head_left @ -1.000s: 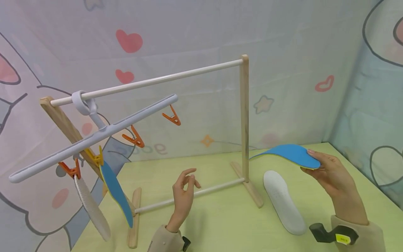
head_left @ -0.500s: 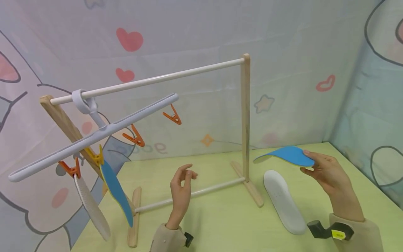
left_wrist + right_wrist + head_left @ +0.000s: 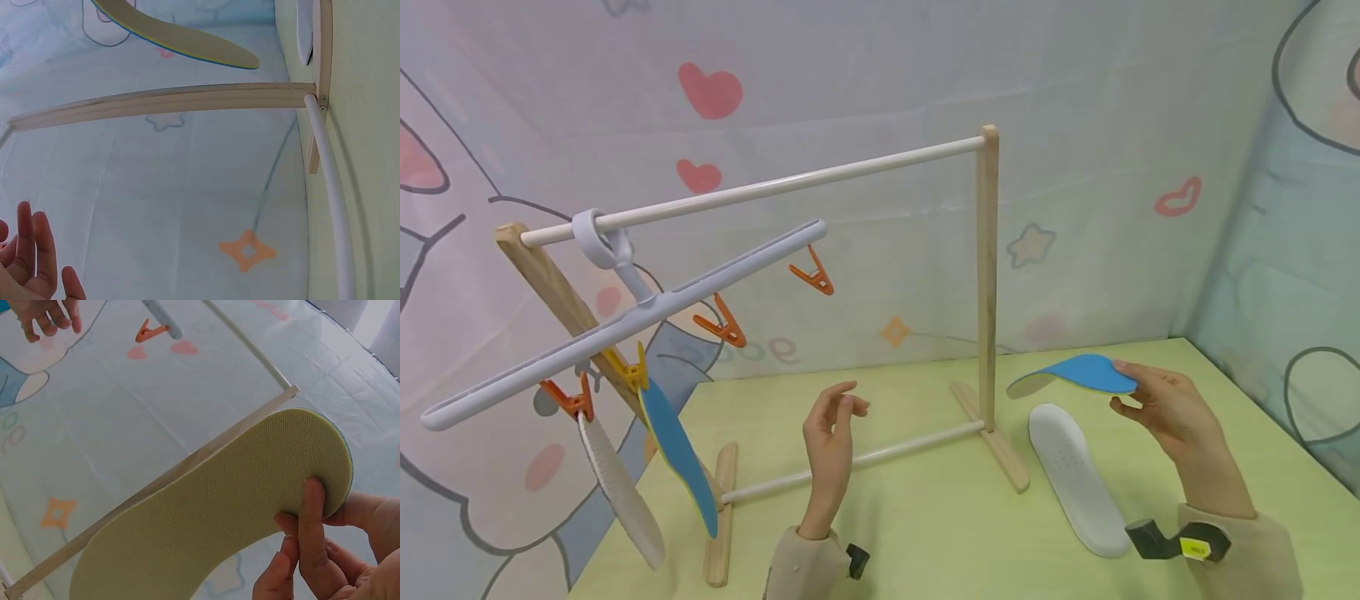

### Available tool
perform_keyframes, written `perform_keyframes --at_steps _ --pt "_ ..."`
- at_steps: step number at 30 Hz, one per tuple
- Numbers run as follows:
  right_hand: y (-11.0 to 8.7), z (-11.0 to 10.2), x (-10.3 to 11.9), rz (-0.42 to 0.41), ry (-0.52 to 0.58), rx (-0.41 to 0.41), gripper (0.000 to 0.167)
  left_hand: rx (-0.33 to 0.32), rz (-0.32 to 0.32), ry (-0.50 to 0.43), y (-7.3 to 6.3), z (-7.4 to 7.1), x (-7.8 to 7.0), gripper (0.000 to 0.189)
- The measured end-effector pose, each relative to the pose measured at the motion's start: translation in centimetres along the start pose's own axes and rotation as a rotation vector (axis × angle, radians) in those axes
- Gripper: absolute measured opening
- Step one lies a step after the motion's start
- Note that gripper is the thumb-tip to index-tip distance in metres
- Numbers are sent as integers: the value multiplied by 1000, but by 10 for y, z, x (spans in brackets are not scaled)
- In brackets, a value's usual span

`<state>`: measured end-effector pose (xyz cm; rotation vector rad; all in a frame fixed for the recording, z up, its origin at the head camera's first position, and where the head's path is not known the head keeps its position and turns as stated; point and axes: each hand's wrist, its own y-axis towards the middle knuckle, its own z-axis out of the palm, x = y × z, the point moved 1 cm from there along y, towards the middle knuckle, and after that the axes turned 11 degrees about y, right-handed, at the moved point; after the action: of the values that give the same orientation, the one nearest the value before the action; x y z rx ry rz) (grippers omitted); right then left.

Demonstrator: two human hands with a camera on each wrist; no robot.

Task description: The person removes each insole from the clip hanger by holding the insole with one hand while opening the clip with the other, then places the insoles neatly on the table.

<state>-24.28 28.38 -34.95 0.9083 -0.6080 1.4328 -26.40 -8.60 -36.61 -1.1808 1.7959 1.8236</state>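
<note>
My right hand (image 3: 1172,408) pinches a blue insole (image 3: 1086,372) by one end, thumb on the blue face and fingers on the yellowish mesh underside (image 3: 231,487). It arches in the air above the table at the right. Below it a white insole (image 3: 1075,479) lies on the table. My left hand (image 3: 831,433) is raised in front of the rack's lower bar, fingers loosely bent and holding nothing. From the grey hanger (image 3: 647,312) at the left hang a white insole (image 3: 621,492) in an orange clip (image 3: 574,400) and a blue insole (image 3: 677,450) in a yellow clip (image 3: 634,371).
The hanger hooks over the white top bar (image 3: 790,183) of a wooden rack. Two more orange clips (image 3: 724,325) hang from its right half, gripping nothing. The rack's right post (image 3: 988,283) stands between my hands. A patterned cloth backdrop (image 3: 865,250) rises behind the green table (image 3: 925,533).
My right hand has brought the blue insole a little to the left, and its free end now tips to show the pale underside. My left hand has risen slightly.
</note>
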Motion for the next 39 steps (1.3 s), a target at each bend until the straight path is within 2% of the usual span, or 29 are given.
perform_keyframes --at_steps 5,15,21,27,36,39 --pt "3 -2 -3 12 -41 -15 28 -16 -34 -13 2 -4 1 17" --pt "7 -4 -7 20 -119 -62 24 -13 -8 -64 4 -8 2 19" --pt "8 -6 -8 39 -152 -89 24 -16 -18 -93 5 -8 4 21" --pt "8 -10 -10 57 -178 -95 24 -17 -28 -95 4 -9 4 18" --pt "10 -11 -11 59 -196 -110 24 -16 -4 -83 4 -8 6 18" --pt "10 -12 -12 61 -200 -111 23 -12 -17 -76 3 -8 6 19"
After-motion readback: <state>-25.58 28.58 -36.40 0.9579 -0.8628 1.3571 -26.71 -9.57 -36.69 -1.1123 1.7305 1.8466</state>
